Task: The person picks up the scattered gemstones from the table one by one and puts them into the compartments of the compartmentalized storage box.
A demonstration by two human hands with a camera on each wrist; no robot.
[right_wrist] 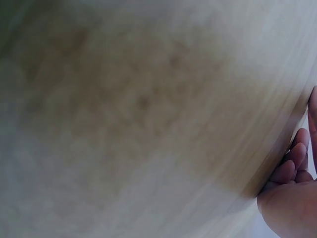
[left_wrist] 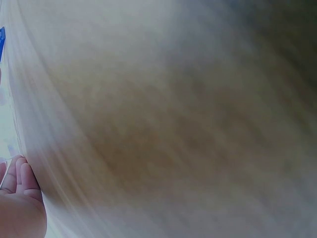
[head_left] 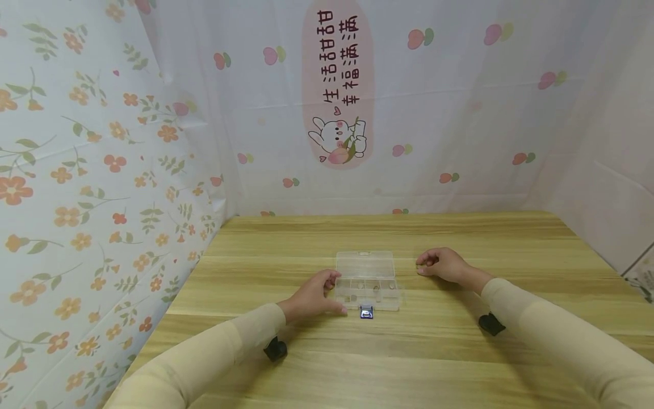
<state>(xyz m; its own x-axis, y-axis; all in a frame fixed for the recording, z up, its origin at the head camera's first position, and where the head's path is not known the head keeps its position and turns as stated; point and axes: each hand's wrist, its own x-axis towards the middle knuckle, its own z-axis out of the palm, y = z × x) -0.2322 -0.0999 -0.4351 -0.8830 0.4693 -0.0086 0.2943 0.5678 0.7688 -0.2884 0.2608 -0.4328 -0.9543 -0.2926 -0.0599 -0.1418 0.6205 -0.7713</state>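
A clear plastic compartment box lies on the table in the head view, its lid raised at the back. Several small pale pieces lie in its compartments, too small to name. A blue latch shows at the front. My left hand holds the box at its left end, thumb at the front corner and fingers by the back. Right of the box, low over the table, my right hand pinches a tiny piece between thumb and forefinger; its kind is unclear. Both wrist views catch only part of each hand.
The wooden table reaches back to a white printed curtain. A flowered curtain hangs along the left side. A dark wrist-worn piece sits under the left sleeve, another under the right.
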